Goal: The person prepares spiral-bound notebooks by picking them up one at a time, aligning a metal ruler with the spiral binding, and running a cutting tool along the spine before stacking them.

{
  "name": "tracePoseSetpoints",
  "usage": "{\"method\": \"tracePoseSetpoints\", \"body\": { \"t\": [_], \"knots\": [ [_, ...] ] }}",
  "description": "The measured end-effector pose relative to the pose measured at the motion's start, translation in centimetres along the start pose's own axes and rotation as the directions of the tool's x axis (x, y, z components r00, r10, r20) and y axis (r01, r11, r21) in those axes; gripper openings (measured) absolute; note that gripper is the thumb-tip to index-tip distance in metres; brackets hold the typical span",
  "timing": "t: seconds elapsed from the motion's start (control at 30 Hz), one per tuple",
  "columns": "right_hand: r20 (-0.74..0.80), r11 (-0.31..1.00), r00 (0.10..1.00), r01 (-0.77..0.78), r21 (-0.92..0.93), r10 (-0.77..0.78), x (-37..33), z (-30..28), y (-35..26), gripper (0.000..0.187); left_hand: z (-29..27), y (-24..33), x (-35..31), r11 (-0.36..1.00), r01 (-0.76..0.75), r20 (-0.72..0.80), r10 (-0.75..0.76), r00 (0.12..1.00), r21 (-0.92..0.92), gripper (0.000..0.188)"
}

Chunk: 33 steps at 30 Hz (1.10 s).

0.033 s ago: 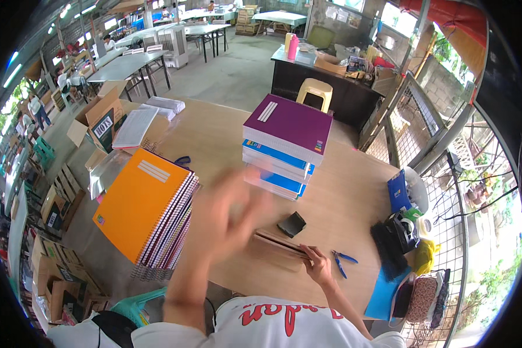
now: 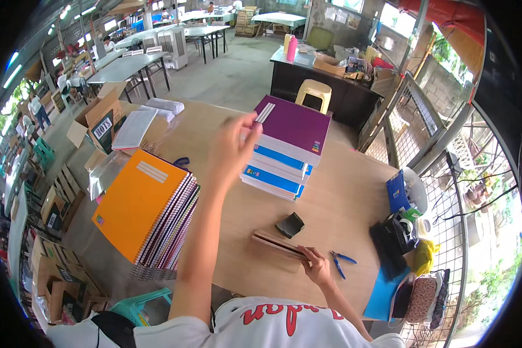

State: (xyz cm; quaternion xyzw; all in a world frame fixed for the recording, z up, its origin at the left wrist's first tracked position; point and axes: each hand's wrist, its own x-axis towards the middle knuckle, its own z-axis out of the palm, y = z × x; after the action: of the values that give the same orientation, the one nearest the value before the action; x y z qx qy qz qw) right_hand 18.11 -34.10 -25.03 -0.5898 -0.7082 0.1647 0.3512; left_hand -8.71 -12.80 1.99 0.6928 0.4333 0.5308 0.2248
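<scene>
My left hand (image 2: 238, 145) is raised at the left corner of a purple spiral-less-looking notebook (image 2: 293, 124), its thumb and fingers apart; whether they touch the cover is unclear. That notebook tops a stack of white-paged books with blue covers (image 2: 278, 174) lower down. My right hand (image 2: 316, 267) grips the right end of a long, narrow brown wooden piece (image 2: 272, 243) with a dark groove, low over the table. Just beyond it lies a small black block-like object (image 2: 290, 225). Blue-handled pliers (image 2: 344, 260) lie right of my right hand.
At left stands a tall stack of spiral notebooks with an orange cover (image 2: 139, 197) on top. Behind it are a blue-handled tool (image 2: 181, 162), papers (image 2: 134, 129) and an open carton (image 2: 101, 119). Bags, a black brush-like item (image 2: 388, 249) and a blue sheet (image 2: 383, 296) line the right edge.
My left hand has moved up and away from me, from above the table's middle to the purple notebook's left corner. My right hand keeps its hold on the wooden piece.
</scene>
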Motion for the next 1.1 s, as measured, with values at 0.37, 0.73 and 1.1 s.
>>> {"method": "tracePoseSetpoints", "body": {
  "t": [0.37, 0.73, 1.1],
  "knots": [
    [0.087, 0.999, 0.995, 0.036, 0.025, -0.038, 1.0, -0.6, -1.4, 0.049, 5.7, -29.5, 19.5, 0.599, 0.118, 0.155, -0.384, 0.91, 0.792, 0.053],
    [-0.466, 0.912, 0.83, -0.116, 0.393, 0.307, 10.5, -10.2, -3.5, 0.098, 2.7, -3.7, 6.2, 0.997, -0.034, -0.1, 0.041, 0.994, 0.075, 0.024],
    [0.019, 0.733, 0.966, -0.209, 0.647, 0.259, 11.4, -4.6, -7.9, 0.017, 0.5, -19.2, -18.2, 0.871, 0.395, 0.25, -0.33, 0.91, -0.292, 0.027]
  ]
}}
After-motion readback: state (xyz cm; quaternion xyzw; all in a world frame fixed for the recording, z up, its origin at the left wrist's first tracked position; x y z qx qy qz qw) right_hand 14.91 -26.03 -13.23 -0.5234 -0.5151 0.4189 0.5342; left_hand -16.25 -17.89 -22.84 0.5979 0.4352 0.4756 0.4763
